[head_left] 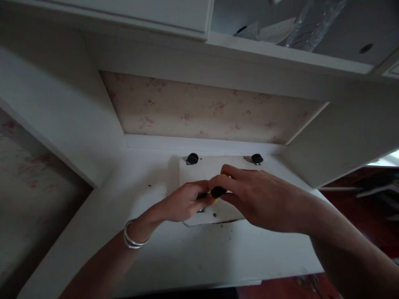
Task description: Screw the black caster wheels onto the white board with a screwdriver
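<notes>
A white rectangular board lies on the white desktop. Two black casters, a left one and a right one, stand up from its far corners. My right hand is closed around the black-and-yellow handle of a screwdriver, over the board's near left part. Right beside it, my left hand pinches a dark piece that looks like another caster, with a bit of metal showing below. The fingers hide most of that piece and the screwdriver's tip.
White side panels flank the desktop. Overhead, a shelf holds clear plastic packaging. Small dark bits lie near the board. A reddish floor shows at right, with blurred items on it.
</notes>
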The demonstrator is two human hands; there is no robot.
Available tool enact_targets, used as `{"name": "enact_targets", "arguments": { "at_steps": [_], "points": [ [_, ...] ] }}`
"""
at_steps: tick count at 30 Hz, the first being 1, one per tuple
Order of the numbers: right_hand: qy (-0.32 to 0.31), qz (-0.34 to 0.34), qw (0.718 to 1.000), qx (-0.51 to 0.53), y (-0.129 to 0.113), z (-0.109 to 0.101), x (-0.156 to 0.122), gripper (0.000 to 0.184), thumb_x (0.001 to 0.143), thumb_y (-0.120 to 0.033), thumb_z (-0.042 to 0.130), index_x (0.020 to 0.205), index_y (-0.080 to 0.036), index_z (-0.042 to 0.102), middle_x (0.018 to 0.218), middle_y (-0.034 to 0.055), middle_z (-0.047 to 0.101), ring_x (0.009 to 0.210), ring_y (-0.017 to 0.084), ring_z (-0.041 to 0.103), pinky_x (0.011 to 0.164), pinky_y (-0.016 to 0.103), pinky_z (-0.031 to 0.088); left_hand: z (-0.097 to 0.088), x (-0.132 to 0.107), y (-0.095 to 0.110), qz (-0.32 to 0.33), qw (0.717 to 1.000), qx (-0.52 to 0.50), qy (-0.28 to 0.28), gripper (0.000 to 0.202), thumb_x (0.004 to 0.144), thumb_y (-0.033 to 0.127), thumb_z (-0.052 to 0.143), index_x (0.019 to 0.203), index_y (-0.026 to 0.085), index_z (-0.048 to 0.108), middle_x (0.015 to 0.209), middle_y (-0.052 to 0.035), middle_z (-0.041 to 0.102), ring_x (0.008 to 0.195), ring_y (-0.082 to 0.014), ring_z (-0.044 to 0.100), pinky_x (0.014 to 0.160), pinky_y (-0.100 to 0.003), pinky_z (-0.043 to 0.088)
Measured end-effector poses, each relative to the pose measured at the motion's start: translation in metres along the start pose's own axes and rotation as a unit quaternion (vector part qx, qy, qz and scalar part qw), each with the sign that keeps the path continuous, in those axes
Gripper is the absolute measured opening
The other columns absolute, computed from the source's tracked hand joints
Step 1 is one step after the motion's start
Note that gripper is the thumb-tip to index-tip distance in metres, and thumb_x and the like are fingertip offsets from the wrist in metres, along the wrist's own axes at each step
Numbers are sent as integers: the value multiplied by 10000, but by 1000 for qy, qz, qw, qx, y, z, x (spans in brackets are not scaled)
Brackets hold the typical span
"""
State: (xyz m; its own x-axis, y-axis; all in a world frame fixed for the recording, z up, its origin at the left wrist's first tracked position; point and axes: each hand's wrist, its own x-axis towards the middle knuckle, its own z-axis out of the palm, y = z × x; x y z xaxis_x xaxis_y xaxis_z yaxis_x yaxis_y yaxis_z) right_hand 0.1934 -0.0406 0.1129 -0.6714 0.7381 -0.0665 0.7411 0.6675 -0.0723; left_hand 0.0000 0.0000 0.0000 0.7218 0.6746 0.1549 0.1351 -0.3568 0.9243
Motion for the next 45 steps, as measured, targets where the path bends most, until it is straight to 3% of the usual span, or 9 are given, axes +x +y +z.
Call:
{"name": "enact_targets", "arguments": {
  "at_steps": [7,11,17,24,27,31,35,38,45],
  "points": [
    [67,139,979,-135,-15,4,8,478,985,-620,326,1088,-239,595,690,38,668,583,240,624,526,313,209,10,2,-3,-11,998,-30,62,30,846,206,653,841,178,659,785,18,657,702,-121,569,681,-244,468],
    [68,116,985,-106,-14,3,8,305,1003,-478,414,965,-216,566,695,25,664,555,181,584,524,315,182,11,3,-1,-30,992,-15,118,129,751,191,747,839,180,653,827,10,655,759,-140,581,701,-251,474],
    [14,20,1000,-18,-5,-1,1,169,999,-207,412,1116,-239,530,997,36,653,818,172,626,633,302,339,4,-1,-1,-20,999,-29,30,131,894,236,590,989,171,654,903,-32,677,803,-159,611,732,-285,498],
    [68,146,976,-148,-16,-1,5,446,997,-589,318,995,-218,566,623,29,630,544,231,598,523,320,186,14,4,1,-28,990,-27,133,156,733,194,773,859,184,682,887,2,698,800,-151,624,740,-264,493],
    [52,111,985,-119,-15,-1,4,326,1024,-455,353,918,-214,547,644,17,626,534,182,573,518,323,172,12,2,2,-12,996,-23,87,120,786,229,736,862,177,659,867,-1,675,792,-146,608,747,-270,485],
    [25,25,998,-46,-9,-4,-1,144,1012,-249,398,1027,-218,538,907,36,667,775,175,628,595,303,295,5,0,1,-18,999,-37,11,108,898,211,567,942,174,658,854,-11,666,757,-143,593,707,-270,480],
    [47,86,991,-96,-12,-3,4,278,1019,-443,374,1118,-242,538,851,37,681,710,227,650,560,317,263,11,3,-2,-33,995,-13,88,77,808,199,677,882,182,668,846,-4,679,730,-146,594,695,-272,483],
    [69,159,973,-150,-17,0,10,411,1000,-572,315,998,-241,559,651,27,643,560,250,614,523,322,174,16,5,-3,-22,988,14,154,191,715,255,793,815,191,644,855,-4,665,769,-161,603,740,-290,496],
    [22,35,998,-51,-15,-1,3,140,1008,-290,405,1051,-242,530,956,28,666,764,194,639,575,312,263,5,-2,0,-23,999,-24,17,77,884,210,582,910,181,648,826,0,646,733,-135,581,664,-257,468]
  ]
}}
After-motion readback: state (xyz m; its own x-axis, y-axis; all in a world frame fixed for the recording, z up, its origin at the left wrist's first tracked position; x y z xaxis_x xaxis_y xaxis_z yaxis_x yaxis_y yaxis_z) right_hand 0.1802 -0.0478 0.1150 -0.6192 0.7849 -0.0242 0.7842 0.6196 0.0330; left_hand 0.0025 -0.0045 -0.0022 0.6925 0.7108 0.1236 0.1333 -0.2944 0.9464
